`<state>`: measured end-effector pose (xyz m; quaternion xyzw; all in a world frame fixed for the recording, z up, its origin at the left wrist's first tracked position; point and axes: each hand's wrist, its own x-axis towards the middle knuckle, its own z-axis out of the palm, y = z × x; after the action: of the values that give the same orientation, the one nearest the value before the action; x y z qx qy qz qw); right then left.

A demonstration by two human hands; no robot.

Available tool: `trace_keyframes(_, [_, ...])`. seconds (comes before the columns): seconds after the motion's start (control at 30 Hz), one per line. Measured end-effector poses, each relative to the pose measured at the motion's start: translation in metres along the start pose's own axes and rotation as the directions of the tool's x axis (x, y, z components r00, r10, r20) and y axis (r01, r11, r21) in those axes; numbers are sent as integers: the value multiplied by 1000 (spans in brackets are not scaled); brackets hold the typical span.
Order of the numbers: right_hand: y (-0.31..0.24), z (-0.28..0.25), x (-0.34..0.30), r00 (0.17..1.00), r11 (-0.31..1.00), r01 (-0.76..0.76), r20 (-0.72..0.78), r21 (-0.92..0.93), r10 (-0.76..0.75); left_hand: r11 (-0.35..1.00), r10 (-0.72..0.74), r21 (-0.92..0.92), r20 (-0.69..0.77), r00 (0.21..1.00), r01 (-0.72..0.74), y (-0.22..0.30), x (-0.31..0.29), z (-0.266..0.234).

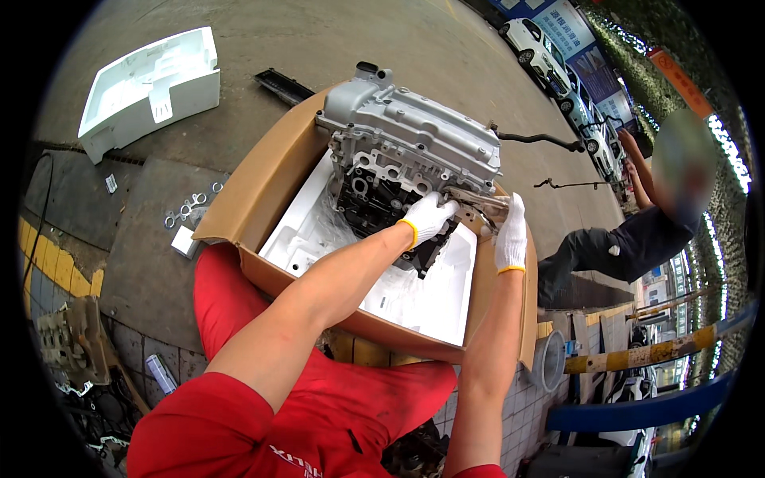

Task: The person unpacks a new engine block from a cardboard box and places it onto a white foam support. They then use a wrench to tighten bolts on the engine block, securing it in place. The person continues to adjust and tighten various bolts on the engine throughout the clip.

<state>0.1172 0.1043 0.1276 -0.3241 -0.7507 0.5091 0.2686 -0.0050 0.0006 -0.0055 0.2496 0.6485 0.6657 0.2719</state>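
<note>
An engine (406,127) with a silver-grey top cover and a darker block stands in an open cardboard box (267,187), seated in white foam packing (422,307). At its right front corner is an elongated grey metal part (488,205). My left hand (430,217), in a white knit glove, is closed with its fingertips against the engine beside that part's inner end; what they pinch is hidden. My right hand (512,235), gloved alike, grips the part's outer end, fingers pointing up and thumb side toward the engine.
A white foam cover (151,92) lies on the floor at far left. Ring gaskets (187,209) and a small white box (185,241) lie left of the carton. Used engine parts (76,342) and a spray can (161,373) sit lower left. Another person (653,215) is at the right, near a clear bucket (550,360).
</note>
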Motion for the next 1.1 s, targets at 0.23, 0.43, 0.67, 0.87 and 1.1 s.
trace_keyframes(0.23, [-3, -2, 10, 980, 951, 191, 3, -243, -197, 998, 16, -62, 51, 999, -12, -3, 3, 4])
trace_keyframes(0.43, [11, -5, 17, 975, 910, 198, -24, -363, -222, 997, 65, 36, -19, 998, -64, -8, 7, -1])
trace_keyframes(0.67, [24, -3, 6, 985, 999, 29, -170, 33, -23, 895, -124, -417, 112, 986, 160, 10, -8, 5])
trace_keyframes(0.87, [-2, -6, 16, 995, 967, -13, -97, -254, -12, 812, -142, -548, 146, 979, 200, 7, 1, 10])
trace_keyframes(1.1, [19, -4, 47, 666, 127, 521, 309, -844, -679, 955, -51, -291, 29, 998, 57, -1, 18, 5])
